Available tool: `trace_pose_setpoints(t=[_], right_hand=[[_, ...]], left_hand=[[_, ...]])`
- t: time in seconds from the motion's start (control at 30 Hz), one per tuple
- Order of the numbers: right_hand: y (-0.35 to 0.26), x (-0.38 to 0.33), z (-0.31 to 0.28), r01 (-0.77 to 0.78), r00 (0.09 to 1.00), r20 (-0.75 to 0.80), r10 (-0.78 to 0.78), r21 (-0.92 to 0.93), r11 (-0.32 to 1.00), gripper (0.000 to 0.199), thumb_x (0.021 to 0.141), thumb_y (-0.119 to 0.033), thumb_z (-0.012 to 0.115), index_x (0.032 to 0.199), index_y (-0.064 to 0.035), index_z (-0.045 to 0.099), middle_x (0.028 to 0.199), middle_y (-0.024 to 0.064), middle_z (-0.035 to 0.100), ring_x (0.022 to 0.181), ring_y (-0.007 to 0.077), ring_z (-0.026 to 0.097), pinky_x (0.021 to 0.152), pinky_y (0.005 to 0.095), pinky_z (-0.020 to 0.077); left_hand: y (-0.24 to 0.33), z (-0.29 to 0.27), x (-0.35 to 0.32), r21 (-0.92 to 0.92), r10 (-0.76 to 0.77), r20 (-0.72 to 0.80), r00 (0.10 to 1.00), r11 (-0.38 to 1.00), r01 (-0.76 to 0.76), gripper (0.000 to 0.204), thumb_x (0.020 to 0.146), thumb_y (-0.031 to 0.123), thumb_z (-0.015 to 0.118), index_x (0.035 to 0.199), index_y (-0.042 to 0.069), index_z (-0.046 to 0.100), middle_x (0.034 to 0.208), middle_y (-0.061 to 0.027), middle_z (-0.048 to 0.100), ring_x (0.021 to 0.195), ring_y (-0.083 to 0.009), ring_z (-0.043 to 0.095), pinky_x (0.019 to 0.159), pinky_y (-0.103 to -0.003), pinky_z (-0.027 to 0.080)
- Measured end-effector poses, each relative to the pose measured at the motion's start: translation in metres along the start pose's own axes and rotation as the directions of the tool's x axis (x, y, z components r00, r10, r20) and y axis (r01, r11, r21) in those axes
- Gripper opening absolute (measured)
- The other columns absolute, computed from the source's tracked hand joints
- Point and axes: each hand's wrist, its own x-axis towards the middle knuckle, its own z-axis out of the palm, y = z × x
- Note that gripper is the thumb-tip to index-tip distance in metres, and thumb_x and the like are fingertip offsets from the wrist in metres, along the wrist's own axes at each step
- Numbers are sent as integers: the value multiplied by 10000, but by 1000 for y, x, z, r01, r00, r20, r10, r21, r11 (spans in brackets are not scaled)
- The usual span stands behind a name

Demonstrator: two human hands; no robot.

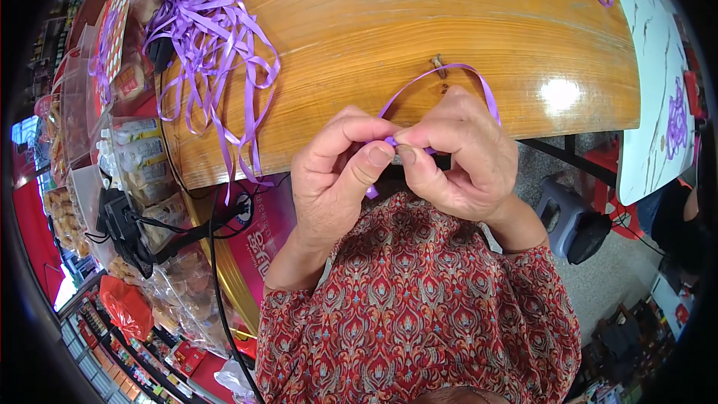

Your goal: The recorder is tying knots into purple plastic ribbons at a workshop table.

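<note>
Right at the centre of the frame, by the near edge of the worktop (336,37), I see the left hand (333,172) and the right hand (467,157) meeting, fingers curled and wrists angled inward. Both pinch a purple ribbon (488,93), which arches above them; a tangled ribbon pile (213,26) sprawls at upper left.
</note>
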Motion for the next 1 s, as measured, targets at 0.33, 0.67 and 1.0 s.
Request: trace_pose_setpoints(t=[0.33,0.67,1.0], right_hand=[[3,1,-1,-35,999,11,35,-10,999,188,719,40,691,894,12,630,755,81,604,620,186,531,524,284,393],[2,4,-10,-266,950,211,230,159,951,308,809,-50,633,1102,45,621,867,91,608,767,200,570,690,278,444],[-1,-3,-10,-382,923,72,378,280,881,206,719,36,713,915,25,650,854,147,652,746,208,616,649,295,468]], left_hand=[[-5,0,-3,-89,-74,-89,993,994,66,89,830,13,653,915,-10,637,807,-10,565,715,-64,502,628,-184,390],[-5,-4,0,-151,-112,-109,988,984,95,76,844,27,643,913,-5,639,756,11,512,625,-35,451,523,-179,340],[2,-3,-3,42,-88,-113,990,995,93,128,849,1,623,976,-11,637,818,-3,526,603,-40,460,518,-175,351]])
